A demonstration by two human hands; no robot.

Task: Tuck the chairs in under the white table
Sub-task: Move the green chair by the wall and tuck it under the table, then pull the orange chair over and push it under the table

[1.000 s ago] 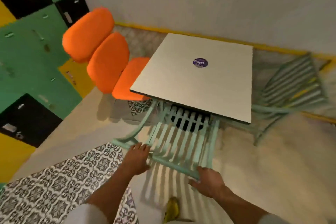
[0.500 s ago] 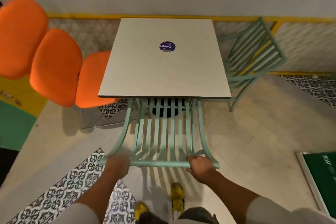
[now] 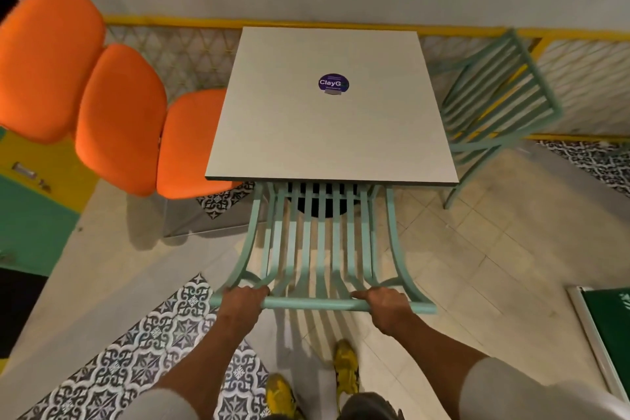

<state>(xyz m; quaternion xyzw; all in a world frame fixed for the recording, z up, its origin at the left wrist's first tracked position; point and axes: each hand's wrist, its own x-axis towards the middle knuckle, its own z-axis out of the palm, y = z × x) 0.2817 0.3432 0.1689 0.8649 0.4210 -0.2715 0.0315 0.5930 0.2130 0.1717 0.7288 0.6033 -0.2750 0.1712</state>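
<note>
A square white table (image 3: 327, 133) with a round purple sticker stands against the back wall. A mint-green slatted chair (image 3: 322, 249) faces it from my side, its seat hidden under the table's near edge and its backrest sticking out toward me. My left hand (image 3: 243, 300) grips the left end of the backrest's top rail. My right hand (image 3: 385, 303) grips the right part of that rail. A second mint-green slatted chair (image 3: 497, 102) stands at the table's right side, angled and clear of the tabletop.
An orange cushioned bench seat (image 3: 119, 119) runs along the table's left side, its last cushion partly under the tabletop. A yellow-framed lattice barrier (image 3: 177, 51) lines the wall. My yellow shoes (image 3: 346, 368) stand on the tiled floor. A green board (image 3: 610, 327) lies at the right.
Both hands went from loosely touching the near chair's backrest to gripping its top rail. The chair turned square to the table and its seat slid under the near edge.
</note>
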